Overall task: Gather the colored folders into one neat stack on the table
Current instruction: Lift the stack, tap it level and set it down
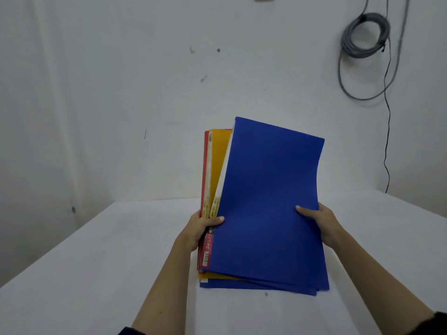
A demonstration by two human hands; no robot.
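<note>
I hold a bundle of colored folders upright above the white table [96, 274]. A blue folder [268, 201] faces me in front, tilted to the right and fanned away from the others. Behind it stand a yellow folder [219, 160] and a red folder [206, 170], their labelled spines showing on the left. More blue edges [254, 287] stick out at the bottom, close to the tabletop. My left hand [200, 229] grips the bundle's left edge with the thumb on the blue cover. My right hand [319, 222] clasps the right edge, thumb in front.
A white wall rises right behind the table. A coil of grey cable [365, 37] hangs on it at the upper right, with a thin black wire [387, 141] running down to the table's back edge. The tabletop stretches left and right of the bundle.
</note>
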